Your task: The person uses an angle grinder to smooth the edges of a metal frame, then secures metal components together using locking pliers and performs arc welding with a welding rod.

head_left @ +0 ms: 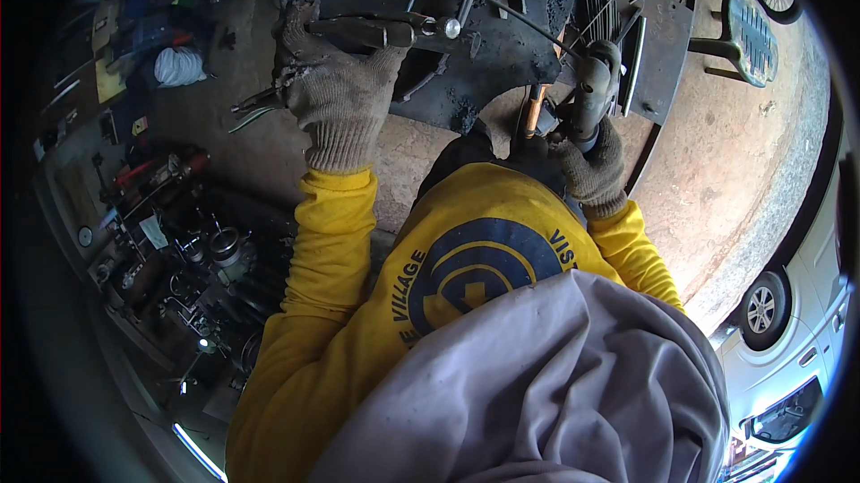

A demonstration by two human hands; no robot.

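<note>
Here we are over the bench, and the left hand [345,93], in a grubby grey knitted glove, is closed about a dark, rounded metal tool [354,31] lying across the top of the glove, though the fingertips are too hidden to say how firmly. Slim metal ends [255,111] poke out on that hand's outer side. Over on the right, the other gloved hand [593,165] has its grip wrapped low round a grey, pistol-shaped handle [591,93], held upright in front of the worker, and a long, thin dark rod [511,10] slants from its head across the workpiece, a dark, curved steel plate [515,53] with a rough, pitted edge. Just beside the handle, look, a copper-coloured cylinder [535,111]; beyond it, a bundle of thin grey rods [598,15] lies near the plate. The worker wears a yellow sweatshirt [336,232] with a navy round print, a pale grey cloth [555,375] draped over the chest. Off to the right, a dark green plastic chair [752,39] on the concrete floor [717,142], and a white car [797,340] well apart from the bench.
</note>
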